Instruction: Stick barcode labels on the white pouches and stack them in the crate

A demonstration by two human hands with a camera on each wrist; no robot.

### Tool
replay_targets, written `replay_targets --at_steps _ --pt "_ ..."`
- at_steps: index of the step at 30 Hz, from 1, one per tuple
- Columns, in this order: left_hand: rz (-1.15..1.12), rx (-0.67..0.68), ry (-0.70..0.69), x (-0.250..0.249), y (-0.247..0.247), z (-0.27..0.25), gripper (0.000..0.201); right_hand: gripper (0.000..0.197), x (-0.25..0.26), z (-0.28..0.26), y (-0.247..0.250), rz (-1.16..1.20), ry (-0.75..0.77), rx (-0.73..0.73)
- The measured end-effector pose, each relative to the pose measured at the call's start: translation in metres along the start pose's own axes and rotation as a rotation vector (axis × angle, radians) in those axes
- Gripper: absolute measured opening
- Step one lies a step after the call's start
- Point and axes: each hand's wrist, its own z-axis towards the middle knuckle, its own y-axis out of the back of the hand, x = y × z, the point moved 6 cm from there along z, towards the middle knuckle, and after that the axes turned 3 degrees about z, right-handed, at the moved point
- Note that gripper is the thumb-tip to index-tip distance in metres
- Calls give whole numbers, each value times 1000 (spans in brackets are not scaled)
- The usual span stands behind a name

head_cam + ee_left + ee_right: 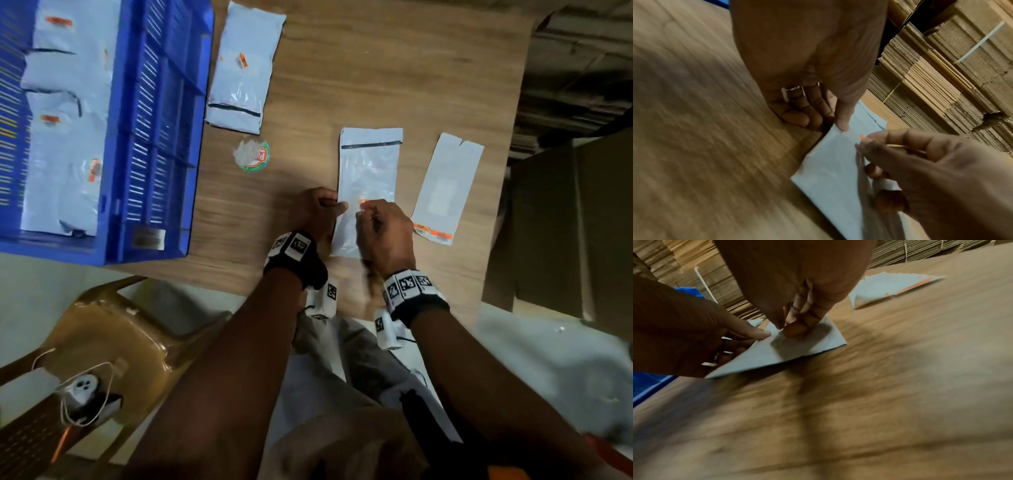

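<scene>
Pouch: white pouch (366, 171) lies flat on the wooden bench (342, 85), near its front edge, under both hands.
Left hand: left hand (317, 212) rests at the pouch's left edge, thumb tip pressing the edge, fingers (797, 116) curled underneath.
Right hand: right hand (385, 229) pinches a small orange label (363, 202) against the pouch face.
Crate: blue crate (154, 137) at bench left, labelled pouches stacked inside.
Label sheet: backing sheet (445, 185) just right of the pouch.
</scene>
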Motion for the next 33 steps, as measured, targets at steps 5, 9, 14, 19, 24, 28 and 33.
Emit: replay_targets --at_steps 5,9,14,19,24,28,33 --pt "203 16 -109 -25 13 -12 24 16 -7 5 -4 -23 -11 -53" --pt "264 -43 -131 -28 16 -21 23 18 -6 6 -2 -87 -3 -61" --pt "306 -121 -321 -37 24 -34 51 26 -1 6 -3 -166 9 9" --pt "626 -13 -429 -40 21 -33 62 27 1 11 -3 -198 -10 40" --pt "765 38 -393 -44 21 -29 62 23 1 12 0 -171 -73 25" --pt "866 20 -398 -51 18 -31 63 24 4 12 -2 -200 -27 49" --pt "955 17 -409 -54 11 -37 64 22 7 8 -9 -310 116 106"
